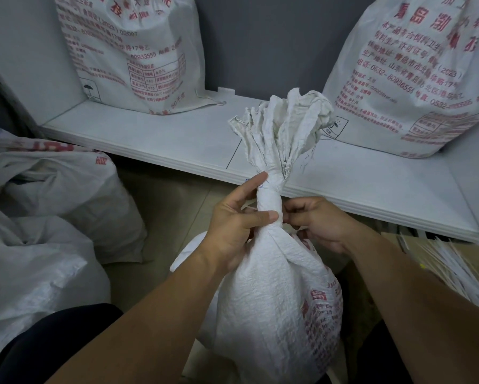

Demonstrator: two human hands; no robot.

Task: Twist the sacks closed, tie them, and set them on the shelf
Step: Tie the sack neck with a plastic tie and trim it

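Observation:
A white woven sack (271,300) with red print stands upright in front of me, its neck twisted tight and its mouth fanned out above. My left hand (238,225) holds the twisted neck, thumb and forefinger around it, with a thin white tie strand showing by the fingers. My right hand (316,223) is curled against the right side of the neck, fingertips pinching at the tie there. The white shelf (155,137) lies just behind the sack. Two filled sacks stand on it, one at the left (133,51) and one at the right (415,79).
Loose sacks (38,217) are heaped on the floor at the left. A cardboard box with a bundle of thin white ties (454,270) sits low at the right, under the shelf edge. Bare shelf board shows between the two standing sacks.

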